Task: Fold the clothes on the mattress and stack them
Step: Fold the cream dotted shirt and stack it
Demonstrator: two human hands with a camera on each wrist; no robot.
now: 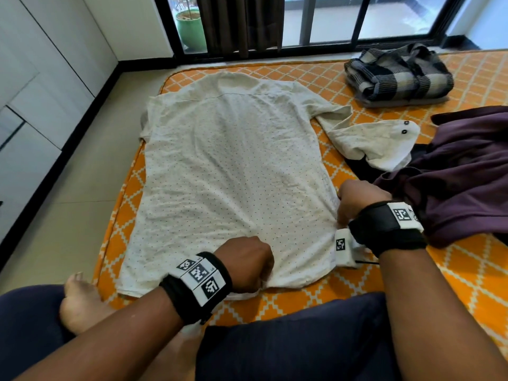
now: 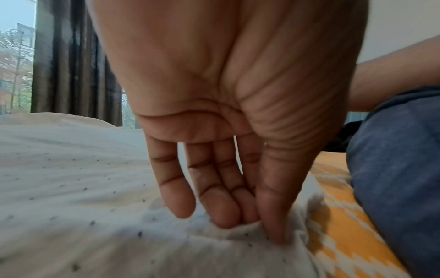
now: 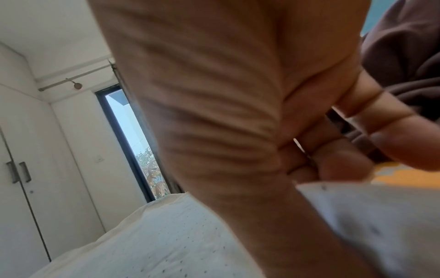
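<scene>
While overhead hides them, wrist views show both hands' fingers (image 2: 271, 222) pinching the shirt (image 1: 231, 171) hem.

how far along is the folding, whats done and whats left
Done: a checked garment lies folded at the far right of the mattress. In hand: the white shirt is spread flat, unfolded; the left hand pinches its hem and the right hand grips its side edge. Left: folding this shirt, then the crumpled purple clothes, and stacking.
</scene>
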